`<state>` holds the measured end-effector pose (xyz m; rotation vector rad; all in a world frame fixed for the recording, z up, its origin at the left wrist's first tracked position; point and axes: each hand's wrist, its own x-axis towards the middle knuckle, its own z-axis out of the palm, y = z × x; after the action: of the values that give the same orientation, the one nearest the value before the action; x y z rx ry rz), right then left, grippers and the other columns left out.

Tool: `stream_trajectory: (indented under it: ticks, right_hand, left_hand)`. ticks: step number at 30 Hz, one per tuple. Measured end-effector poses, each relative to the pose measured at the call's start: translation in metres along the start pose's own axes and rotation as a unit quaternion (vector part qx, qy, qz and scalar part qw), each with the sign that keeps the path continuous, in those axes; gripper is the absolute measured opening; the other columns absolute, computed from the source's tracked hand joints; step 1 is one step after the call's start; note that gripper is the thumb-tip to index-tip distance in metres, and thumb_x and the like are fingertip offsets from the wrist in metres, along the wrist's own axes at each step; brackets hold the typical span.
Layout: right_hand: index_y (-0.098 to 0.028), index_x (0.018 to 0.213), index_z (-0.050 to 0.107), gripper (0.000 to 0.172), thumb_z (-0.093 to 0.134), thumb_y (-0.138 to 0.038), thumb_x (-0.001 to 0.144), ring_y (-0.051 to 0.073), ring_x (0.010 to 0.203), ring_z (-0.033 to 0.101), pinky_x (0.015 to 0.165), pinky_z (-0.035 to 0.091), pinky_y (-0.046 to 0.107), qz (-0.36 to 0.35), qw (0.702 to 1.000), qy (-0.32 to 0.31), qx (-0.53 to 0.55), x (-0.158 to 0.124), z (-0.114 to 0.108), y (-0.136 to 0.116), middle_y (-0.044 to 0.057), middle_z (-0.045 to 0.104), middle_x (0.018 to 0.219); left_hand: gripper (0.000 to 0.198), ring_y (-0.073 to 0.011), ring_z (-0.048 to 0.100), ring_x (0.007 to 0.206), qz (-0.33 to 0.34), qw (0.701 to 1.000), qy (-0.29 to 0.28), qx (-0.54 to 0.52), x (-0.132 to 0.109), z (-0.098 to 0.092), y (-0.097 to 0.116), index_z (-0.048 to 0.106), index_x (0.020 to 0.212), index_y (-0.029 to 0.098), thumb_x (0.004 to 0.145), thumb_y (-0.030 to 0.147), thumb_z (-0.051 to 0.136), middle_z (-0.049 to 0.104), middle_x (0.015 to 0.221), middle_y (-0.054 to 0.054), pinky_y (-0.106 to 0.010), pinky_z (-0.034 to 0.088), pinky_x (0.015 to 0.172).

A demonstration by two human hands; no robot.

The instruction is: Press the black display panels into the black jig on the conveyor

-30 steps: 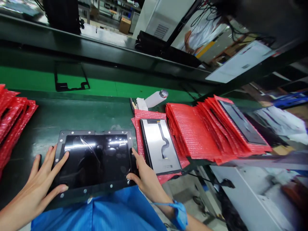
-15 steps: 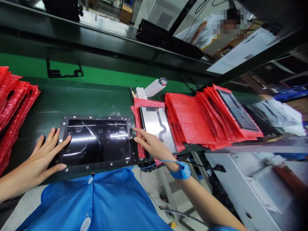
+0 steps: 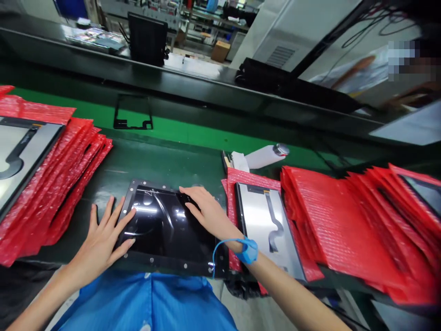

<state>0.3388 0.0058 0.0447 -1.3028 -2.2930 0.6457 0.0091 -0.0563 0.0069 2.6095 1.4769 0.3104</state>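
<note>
A glossy black display panel (image 3: 158, 234) lies on the green table in a dark frame (image 3: 168, 263) dotted with round silver spots. My left hand (image 3: 103, 234) spreads its fingers over the frame's left edge, fingertips and thumb touching the panel's side. My right hand (image 3: 208, 211) lies over the panel's upper right part, fingers stretched toward its top edge and the thumb apart; nothing shows between them. A blue wrist strap (image 3: 248, 249) circles my right wrist. Beside that arm, a silver-backed screen (image 3: 257, 216) with a dark ribbon cable rests on red bubble wrap.
Red bubble-wrap bags (image 3: 337, 216) are stacked on the right. Another stack (image 3: 74, 151) on the left carries a silver-backed screen (image 3: 48, 131). A white bottle (image 3: 263, 157) lies behind the panel. Farther back are a thin black frame (image 3: 133, 127) and a dark monitor (image 3: 148, 39).
My right hand has gone from the panel's right edge to its upper right area. My left hand stays at the left edge. The camera view has turned left, bringing more of the left stack in.
</note>
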Motion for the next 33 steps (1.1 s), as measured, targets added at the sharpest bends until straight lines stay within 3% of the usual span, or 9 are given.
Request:
stream_trajectory:
  ticks: [4,7,10,14,17,20,22,29,33]
  right_hand:
    - [-0.024,0.137,0.05,0.04,0.045,-0.021,0.098,0.026,0.122,0.051,0.102,0.043,0.051,0.01,1.0,-0.001,0.004,0.005,-0.004,-0.001,0.009,0.06,0.131]
    - [-0.025,0.132,0.053,0.035,0.047,-0.027,0.097,0.024,0.12,0.055,0.101,0.046,0.046,0.084,0.992,0.059,0.072,-0.014,-0.021,0.003,0.009,0.06,0.131]
    - [-0.023,0.12,0.058,0.029,0.052,-0.036,0.095,0.022,0.097,0.064,0.083,0.054,0.037,0.211,0.96,0.116,0.142,-0.06,-0.031,0.006,0.009,0.066,0.11]
    - [-0.022,0.094,0.057,0.021,0.056,-0.042,0.092,0.017,0.061,0.059,0.058,0.051,0.03,0.344,0.906,0.099,0.224,-0.132,-0.018,-0.003,0.0,0.059,0.07]
    - [-0.022,0.1,0.055,0.019,0.059,-0.038,0.09,0.016,0.065,0.059,0.058,0.051,0.028,0.351,0.9,0.086,0.244,-0.161,-0.003,-0.012,0.0,0.06,0.078]
    - [-0.022,0.115,0.054,0.03,0.061,-0.026,0.086,0.017,0.082,0.061,0.07,0.053,0.03,0.311,0.921,0.081,0.22,-0.168,0.005,-0.017,0.005,0.063,0.099]
    - [-0.021,0.119,0.053,0.034,0.061,-0.021,0.086,0.017,0.086,0.061,0.075,0.052,0.031,0.293,0.928,0.077,0.215,-0.166,0.007,-0.017,0.006,0.062,0.103]
    - [-0.017,0.126,0.047,0.04,0.06,-0.026,0.089,0.016,0.077,0.057,0.07,0.048,0.029,0.296,0.928,0.039,0.223,-0.158,0.009,-0.013,0.002,0.057,0.092]
    - [-0.015,0.138,0.037,0.068,0.072,-0.031,0.082,0.016,0.073,0.055,0.066,0.043,0.028,0.315,0.932,-0.011,0.178,-0.144,0.001,-0.014,-0.002,0.054,0.085]
  left_hand:
    - [0.067,-0.0381,0.007,0.151,-0.003,1.0,0.008,0.011,-0.001,0.002,0.002,0.023,0.155,0.027,0.096,0.048,0.046,0.016,0.164,-0.012,-0.072,0.006,0.114]
    - [0.067,-0.0382,0.008,0.151,-0.003,1.0,-0.001,0.005,-0.002,0.0,0.001,0.023,0.156,0.028,0.096,0.048,0.045,0.015,0.164,-0.011,-0.071,0.006,0.114]
    - [0.064,-0.0375,0.008,0.151,-0.006,1.0,-0.005,-0.002,-0.003,0.0,-0.002,0.022,0.156,0.029,0.097,0.046,0.041,0.015,0.164,-0.009,-0.07,0.004,0.115]
    - [0.062,-0.0365,0.008,0.151,-0.005,1.0,-0.012,-0.003,-0.003,0.001,-0.007,0.015,0.157,0.028,0.1,0.041,0.034,0.015,0.164,-0.008,-0.068,0.002,0.116]
    - [0.065,-0.038,0.008,0.151,-0.005,1.0,-0.021,-0.005,-0.001,0.001,-0.01,0.006,0.158,0.028,0.1,0.039,0.033,0.014,0.164,-0.008,-0.07,0.003,0.116]
    - [0.064,-0.0404,0.007,0.15,-0.003,0.999,-0.033,0.004,0.0,-0.003,-0.01,0.004,0.158,0.029,0.101,0.037,0.032,0.011,0.165,-0.006,-0.074,0.005,0.114]
    - [0.064,-0.041,0.005,0.15,-0.005,0.999,-0.039,0.008,0.0,-0.006,-0.008,0.003,0.158,0.028,0.101,0.036,0.032,0.009,0.165,-0.006,-0.075,0.005,0.113]
    - [0.061,-0.0379,-0.001,0.151,-0.017,0.998,-0.054,-0.006,-0.001,-0.01,-0.008,0.008,0.157,0.027,0.101,0.041,0.028,0.007,0.165,-0.006,-0.071,0.002,0.115]
    - [0.054,-0.03,-0.001,0.152,-0.043,0.998,-0.025,-0.037,0.011,-0.004,-0.014,0.027,0.152,0.026,0.1,0.045,0.026,0.018,0.164,-0.005,-0.063,0.0,0.119]
